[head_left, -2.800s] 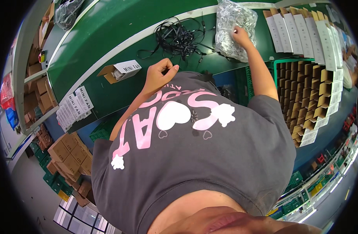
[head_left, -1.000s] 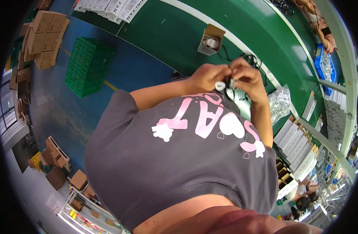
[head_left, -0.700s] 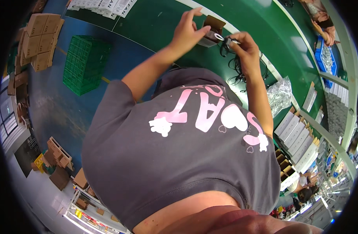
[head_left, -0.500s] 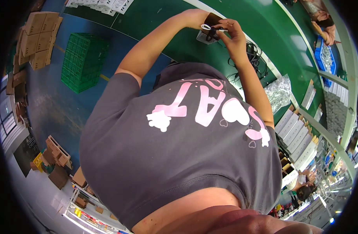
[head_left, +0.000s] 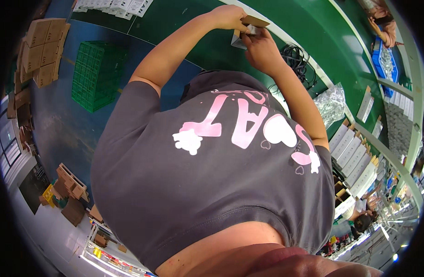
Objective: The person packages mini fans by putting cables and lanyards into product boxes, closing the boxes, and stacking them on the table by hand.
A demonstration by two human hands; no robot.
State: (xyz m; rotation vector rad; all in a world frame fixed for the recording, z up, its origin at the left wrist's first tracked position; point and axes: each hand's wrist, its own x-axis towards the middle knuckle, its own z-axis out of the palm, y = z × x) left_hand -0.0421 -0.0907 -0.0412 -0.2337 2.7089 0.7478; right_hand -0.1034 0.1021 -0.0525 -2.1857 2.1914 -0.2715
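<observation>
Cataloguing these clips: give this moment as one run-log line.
left hand: at open white box | right hand: at box's mouth | nearby: black cables, clear plastic bag

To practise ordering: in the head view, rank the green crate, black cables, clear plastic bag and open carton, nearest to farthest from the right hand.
1. Open carton: at the right hand
2. Black cables: just right
3. Clear plastic bag: farther right
4. Green crate: floor, left

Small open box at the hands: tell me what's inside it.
Something pale shows in the mouth of the small box. The left hand and right hand cover much of the opening; anything deeper cannot be seen.
</observation>
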